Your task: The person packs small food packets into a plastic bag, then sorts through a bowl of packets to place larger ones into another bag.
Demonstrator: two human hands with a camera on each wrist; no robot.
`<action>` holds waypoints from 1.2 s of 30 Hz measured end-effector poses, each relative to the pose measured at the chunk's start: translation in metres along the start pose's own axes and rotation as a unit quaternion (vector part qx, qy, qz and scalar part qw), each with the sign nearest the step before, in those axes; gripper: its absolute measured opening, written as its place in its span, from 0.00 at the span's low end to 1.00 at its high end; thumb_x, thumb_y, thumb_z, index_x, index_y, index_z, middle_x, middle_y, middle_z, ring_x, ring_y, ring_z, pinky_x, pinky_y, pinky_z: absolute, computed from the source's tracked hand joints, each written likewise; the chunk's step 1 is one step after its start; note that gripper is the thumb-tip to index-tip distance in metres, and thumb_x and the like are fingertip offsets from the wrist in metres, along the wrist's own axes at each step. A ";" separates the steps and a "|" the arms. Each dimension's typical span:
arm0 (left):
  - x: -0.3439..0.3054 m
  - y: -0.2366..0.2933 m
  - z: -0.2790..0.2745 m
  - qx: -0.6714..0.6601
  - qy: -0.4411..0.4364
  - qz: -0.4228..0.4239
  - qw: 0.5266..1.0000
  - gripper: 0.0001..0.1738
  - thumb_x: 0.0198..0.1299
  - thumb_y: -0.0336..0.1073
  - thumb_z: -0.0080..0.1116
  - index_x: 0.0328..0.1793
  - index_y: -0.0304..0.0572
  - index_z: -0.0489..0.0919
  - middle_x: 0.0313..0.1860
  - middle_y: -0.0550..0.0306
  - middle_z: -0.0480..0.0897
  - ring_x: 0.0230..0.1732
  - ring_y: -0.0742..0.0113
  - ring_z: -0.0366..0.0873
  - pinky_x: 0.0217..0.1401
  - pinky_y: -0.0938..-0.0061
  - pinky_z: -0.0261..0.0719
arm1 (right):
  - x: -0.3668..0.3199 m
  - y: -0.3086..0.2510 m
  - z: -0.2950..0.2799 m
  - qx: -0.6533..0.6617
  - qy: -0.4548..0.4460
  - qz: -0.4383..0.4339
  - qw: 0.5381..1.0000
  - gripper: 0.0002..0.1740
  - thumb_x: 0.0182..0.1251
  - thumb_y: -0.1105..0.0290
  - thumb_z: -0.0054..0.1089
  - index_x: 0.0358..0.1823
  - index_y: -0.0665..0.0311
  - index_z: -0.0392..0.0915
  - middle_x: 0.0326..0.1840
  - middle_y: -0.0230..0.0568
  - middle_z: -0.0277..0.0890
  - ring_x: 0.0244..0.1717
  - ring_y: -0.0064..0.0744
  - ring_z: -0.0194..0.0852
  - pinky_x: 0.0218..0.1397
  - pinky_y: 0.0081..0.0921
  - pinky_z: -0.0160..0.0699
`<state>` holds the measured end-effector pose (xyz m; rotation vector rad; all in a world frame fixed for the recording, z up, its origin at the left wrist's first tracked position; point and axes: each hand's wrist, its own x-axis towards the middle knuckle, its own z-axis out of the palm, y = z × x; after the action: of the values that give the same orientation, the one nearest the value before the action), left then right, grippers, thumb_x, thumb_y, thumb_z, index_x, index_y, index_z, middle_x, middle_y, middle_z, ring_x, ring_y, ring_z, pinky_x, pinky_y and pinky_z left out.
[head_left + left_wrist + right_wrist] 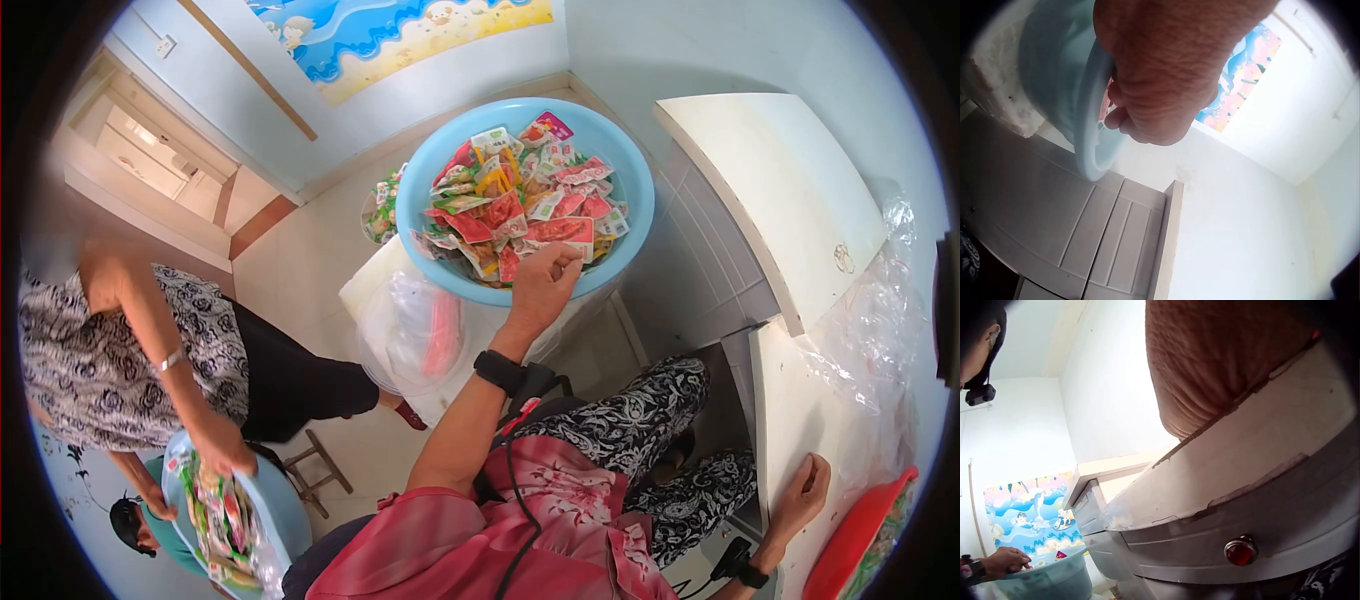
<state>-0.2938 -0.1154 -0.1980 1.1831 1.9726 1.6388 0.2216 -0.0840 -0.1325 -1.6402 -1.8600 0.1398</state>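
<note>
In the head view, the left hand (545, 283) is reaching over the near rim of the blue basin (641, 175), its fingers bending in toward a red-and-white packet (556, 231) at the lower edge of the heap; whether the fingertips are pinching it or merely touching it, I cannot tell. That packet is lying among many other small packets (500, 210), filling the basin in the upper middle of the frame. The right hand (803, 492) is resting at the white counter (785, 400) in the lower right, fingers loosely curling and apparently holding nothing. The packet is looking light and flat, with a glossy, probably slippery film that should be bending easily around its soft contents, so a thumb-and-finger pinch on a free corner or edge seal would probably suit it better than squeezing the filled middle. Neighbouring packets are overlapping closely and could be sliding along with it. In the lower left, another person (130, 350) is holding a second basin (285, 500) of packets.
</note>
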 end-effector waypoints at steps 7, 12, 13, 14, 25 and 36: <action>0.000 -0.001 0.001 0.007 0.004 -0.002 1.000 0.05 0.65 0.29 0.66 0.45 0.38 0.85 0.28 0.64 0.84 0.27 0.81 0.73 0.31 0.80 0.72 | 0.000 -0.002 0.001 -0.002 0.006 -0.008 1.000 0.06 0.80 0.76 0.56 0.48 0.70 0.80 0.38 0.34 0.77 0.36 0.21 0.72 0.38 0.19 0.71; 0.000 -0.002 0.002 -0.010 0.013 0.002 1.000 0.05 0.64 0.30 0.66 0.44 0.39 0.85 0.26 0.60 0.83 0.24 0.75 0.74 0.30 0.74 0.73 | 0.000 -0.004 0.002 0.002 0.019 -0.014 1.000 0.06 0.79 0.76 0.56 0.48 0.70 0.81 0.37 0.32 0.76 0.34 0.19 0.68 0.35 0.19 0.68; 0.000 -0.002 0.002 -0.005 0.009 0.000 1.000 0.05 0.64 0.30 0.66 0.45 0.38 0.85 0.27 0.62 0.83 0.25 0.78 0.74 0.31 0.77 0.72 | 0.000 -0.004 0.003 0.006 0.025 -0.020 0.999 0.06 0.79 0.76 0.56 0.48 0.70 0.81 0.36 0.32 0.76 0.34 0.19 0.67 0.34 0.18 0.67; 0.000 -0.002 0.001 0.001 0.004 -0.002 1.000 0.05 0.65 0.29 0.66 0.45 0.37 0.85 0.28 0.64 0.84 0.26 0.81 0.73 0.31 0.80 0.72 | 0.000 -0.004 0.003 0.005 0.027 -0.023 0.999 0.06 0.79 0.76 0.56 0.48 0.70 0.81 0.36 0.32 0.76 0.33 0.18 0.67 0.34 0.18 0.66; 0.000 0.001 0.000 0.016 0.000 -0.001 1.000 0.06 0.65 0.28 0.67 0.47 0.36 0.86 0.29 0.66 0.83 0.28 0.84 0.73 0.31 0.82 0.71 | -0.001 -0.007 0.002 0.012 0.023 -0.018 1.000 0.06 0.79 0.76 0.57 0.47 0.70 0.81 0.36 0.31 0.75 0.31 0.17 0.63 0.32 0.18 0.62; 0.001 -0.004 0.000 0.026 -0.014 -0.005 1.000 0.07 0.67 0.29 0.66 0.48 0.36 0.86 0.30 0.66 0.83 0.31 0.82 0.76 0.35 0.81 0.74 | -0.001 -0.013 0.001 0.020 0.026 -0.022 0.999 0.05 0.79 0.76 0.57 0.47 0.69 0.81 0.37 0.31 0.76 0.32 0.18 0.66 0.34 0.17 0.66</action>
<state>-0.2957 -0.1143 -0.2017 1.2068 2.0124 1.5652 0.2101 -0.0874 -0.1272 -1.5598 -1.8413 0.1123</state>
